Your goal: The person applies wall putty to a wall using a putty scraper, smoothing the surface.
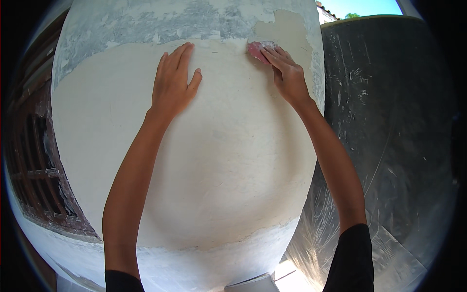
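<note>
My left hand (175, 80) rests with fingers spread on the pale plastered wall (219, 136), just below a rough grey-and-white patchy band (155, 19) at the top. In my right hand (290, 75) is a small red piece of abrasive pad or paper (256, 51), whitened with dust and pressed against the plaster near the upper right edge of the pale area. My fingers lie over it, so part of the pad is hidden.
A dark wooden window grille (39, 165) is at the left. Dark, scuffed sheeting (389, 136) hangs along the right side of the wall. A whitish band (194, 263) runs below the plaster, and a grey flat object (253, 284) sits at the bottom. Sky and roof tiles show top right.
</note>
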Available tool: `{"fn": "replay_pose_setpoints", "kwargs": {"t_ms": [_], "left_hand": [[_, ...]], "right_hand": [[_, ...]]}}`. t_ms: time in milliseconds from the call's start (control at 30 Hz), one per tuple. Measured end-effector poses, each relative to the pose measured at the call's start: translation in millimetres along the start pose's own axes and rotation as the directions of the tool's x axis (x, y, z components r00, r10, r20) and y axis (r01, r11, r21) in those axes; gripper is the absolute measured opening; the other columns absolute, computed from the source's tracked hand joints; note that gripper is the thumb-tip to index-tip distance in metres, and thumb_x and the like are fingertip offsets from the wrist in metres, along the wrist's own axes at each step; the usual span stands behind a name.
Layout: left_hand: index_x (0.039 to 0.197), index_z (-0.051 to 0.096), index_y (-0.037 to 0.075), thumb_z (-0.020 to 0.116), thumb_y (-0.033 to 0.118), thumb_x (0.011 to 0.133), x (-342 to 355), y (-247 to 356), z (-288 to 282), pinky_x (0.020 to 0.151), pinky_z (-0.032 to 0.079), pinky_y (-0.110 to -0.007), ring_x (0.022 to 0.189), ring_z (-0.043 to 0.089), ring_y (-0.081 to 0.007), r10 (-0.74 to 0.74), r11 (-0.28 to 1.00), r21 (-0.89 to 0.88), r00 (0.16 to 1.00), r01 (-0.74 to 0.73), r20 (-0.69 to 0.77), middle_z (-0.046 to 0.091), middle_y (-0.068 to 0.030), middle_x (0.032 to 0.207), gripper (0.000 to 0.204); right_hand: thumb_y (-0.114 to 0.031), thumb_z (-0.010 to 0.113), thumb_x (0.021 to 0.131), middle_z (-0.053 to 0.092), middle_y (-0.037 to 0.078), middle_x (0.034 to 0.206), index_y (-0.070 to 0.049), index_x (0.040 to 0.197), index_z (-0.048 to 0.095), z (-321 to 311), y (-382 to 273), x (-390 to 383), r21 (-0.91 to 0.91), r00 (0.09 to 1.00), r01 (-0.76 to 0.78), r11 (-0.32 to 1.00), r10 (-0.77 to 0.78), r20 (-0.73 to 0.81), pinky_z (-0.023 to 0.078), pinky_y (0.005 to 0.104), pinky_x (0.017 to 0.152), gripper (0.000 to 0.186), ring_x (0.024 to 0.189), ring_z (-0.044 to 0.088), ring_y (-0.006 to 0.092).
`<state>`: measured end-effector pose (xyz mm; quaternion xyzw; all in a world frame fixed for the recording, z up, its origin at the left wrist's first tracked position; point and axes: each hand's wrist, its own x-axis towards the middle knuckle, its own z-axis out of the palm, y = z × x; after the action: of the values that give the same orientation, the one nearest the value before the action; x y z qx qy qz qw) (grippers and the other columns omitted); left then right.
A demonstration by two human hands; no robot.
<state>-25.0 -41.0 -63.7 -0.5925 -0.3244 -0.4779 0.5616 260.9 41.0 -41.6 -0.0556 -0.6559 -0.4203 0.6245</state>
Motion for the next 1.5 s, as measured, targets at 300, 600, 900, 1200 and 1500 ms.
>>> {"fn": "replay_pose_setpoints", "kwargs": {"t_ms": [300,600,900,1200,1500], "left_hand": [[0.142,0.043,0.007,0.058,0.019,0.093,-0.1,-2.7,2.8,0.118,0.025,-0.049,0.131,0.047,-0.0276,0.021,1.0,0.008,0.999,-0.021,-0.035,0.05,-0.0105,0.142,0.052],[0.141,0.044,0.008,0.057,0.019,0.093,-0.1,-3.9,7.4,0.119,0.025,-0.049,0.13,0.048,-0.0283,0.019,1.0,0.016,0.998,-0.018,-0.055,0.051,-0.0105,0.141,0.051],[0.141,0.045,0.008,0.056,0.02,0.094,0.7,-3.7,2.8,0.119,0.025,-0.047,0.131,0.047,-0.029,0.019,1.0,0.012,0.999,-0.019,-0.029,0.051,-0.01,0.141,0.05],[0.141,0.045,0.009,0.055,0.019,0.094,-0.2,-5.0,5.2,0.119,0.025,-0.046,0.132,0.046,-0.0276,0.007,1.0,0.024,1.0,-0.007,-0.021,0.05,-0.0085,0.143,0.049],[0.14,0.046,0.007,0.057,0.019,0.093,-1.2,-5.2,10.8,0.118,0.028,-0.046,0.131,0.046,-0.0283,0.053,0.997,0.062,0.997,-0.05,-0.062,0.048,-0.0093,0.142,0.05]], "right_hand": [[0.011,0.057,0.081,0.059,0.012,0.134,-0.011,0.13,0.062,-10.1,14.6,-0.3,-0.078,0.96,-0.015,0.997,0.036,0.276,0.046,0.0391,0.107,0.054,0.129,0.05,0.0334],[0.012,0.059,0.072,0.06,0.016,0.13,-0.01,0.129,0.063,-19.0,9.1,9.0,-0.139,0.922,0.017,0.99,0.038,0.385,0.048,0.0381,0.106,0.061,0.122,0.057,0.0329],[0.012,0.061,0.071,0.062,0.014,0.127,-0.011,0.128,0.063,-22.5,15.5,7.5,-0.117,0.899,-0.002,0.993,0.053,0.434,0.049,0.0377,0.104,0.061,0.113,0.062,0.0325],[0.01,0.063,0.072,0.063,0.013,0.126,-0.011,0.127,0.064,-32.1,13.8,-2.8,-0.119,0.89,0.063,0.991,-0.002,0.457,0.051,0.0375,0.102,0.06,0.112,0.063,0.0314],[0.013,0.059,0.074,0.068,0.015,0.115,-0.005,0.118,0.068,-49.0,-8.9,-9.0,-0.1,0.925,0.034,0.994,0.007,0.381,0.055,0.0402,0.093,0.049,0.099,0.068,0.0338]]}}
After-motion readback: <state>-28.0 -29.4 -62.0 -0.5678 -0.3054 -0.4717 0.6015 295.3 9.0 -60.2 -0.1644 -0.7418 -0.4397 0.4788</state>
